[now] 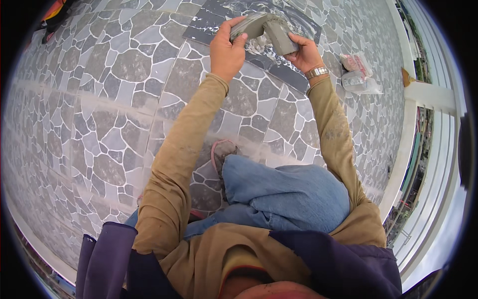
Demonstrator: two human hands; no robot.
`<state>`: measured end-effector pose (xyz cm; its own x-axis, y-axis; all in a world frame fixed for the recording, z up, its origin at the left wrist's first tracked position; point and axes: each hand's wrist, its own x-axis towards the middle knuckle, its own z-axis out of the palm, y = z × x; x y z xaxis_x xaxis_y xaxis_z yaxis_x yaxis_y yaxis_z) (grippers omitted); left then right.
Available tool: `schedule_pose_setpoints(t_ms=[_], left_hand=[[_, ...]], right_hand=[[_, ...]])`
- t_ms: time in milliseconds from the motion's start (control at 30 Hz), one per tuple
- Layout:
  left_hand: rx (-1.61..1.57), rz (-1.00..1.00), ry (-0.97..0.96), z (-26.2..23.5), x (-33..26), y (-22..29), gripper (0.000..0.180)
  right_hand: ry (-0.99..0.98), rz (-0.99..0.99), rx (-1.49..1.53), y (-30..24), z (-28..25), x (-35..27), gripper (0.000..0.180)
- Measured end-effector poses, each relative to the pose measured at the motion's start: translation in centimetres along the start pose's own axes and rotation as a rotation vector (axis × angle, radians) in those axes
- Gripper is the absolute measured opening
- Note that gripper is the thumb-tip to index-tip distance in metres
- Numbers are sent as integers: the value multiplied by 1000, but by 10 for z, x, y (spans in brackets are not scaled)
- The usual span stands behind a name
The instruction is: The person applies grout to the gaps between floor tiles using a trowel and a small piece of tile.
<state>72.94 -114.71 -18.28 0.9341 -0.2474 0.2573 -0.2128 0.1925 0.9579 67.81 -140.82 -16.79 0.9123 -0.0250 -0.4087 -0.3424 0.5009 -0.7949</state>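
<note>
Both my hands are out in front of me, over a dark flat board (208,23) smeared with wet grey-white paste (259,46). My left hand (229,49) is closed on a grey curved piece (253,26), the thumb on its near side. Gripped at its right edge by my right hand (304,54) is a grey rectangular piece (280,37) coated in paste, tilted downward. The two pieces meet or overlap near their upper ends. Paste covers them, so I cannot tell their exact kind. A metal-band watch (316,73) sits on my right wrist.
Right of the board, clear plastic bags (359,82) with something whitish inside lie on the stone-patterned floor (112,134). My bent knee (313,194) and shoe (221,154) are below my arms. Another person's orange clothing (52,11) shows far left. A low wall edge (406,99) runs along the right.
</note>
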Motion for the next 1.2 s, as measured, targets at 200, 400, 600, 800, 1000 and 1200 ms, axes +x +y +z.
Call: schedule_pose_setpoints(t_ms=[200,400,600,800,1000,1200], left_hand=[[183,152,159,-2,-11,-14,37],[117,152,295,4,-11,-28,38],[99,133,360,10,-13,-23,37],[188,148,224,-11,-12,-31,36],[117,66,-22,-17,-22,-30,34],[-478,-519,-6,-23,-51,-21,40]], right_hand=[[171,-118,-74,15,39,8,23],[214,-149,-41,27,63,9,21],[225,-144,-39,33,65,10,21],[266,-144,-75,36,59,13,22],[348,-165,-92,23,28,27,20],[304,-222,53,7,7,18,21]])
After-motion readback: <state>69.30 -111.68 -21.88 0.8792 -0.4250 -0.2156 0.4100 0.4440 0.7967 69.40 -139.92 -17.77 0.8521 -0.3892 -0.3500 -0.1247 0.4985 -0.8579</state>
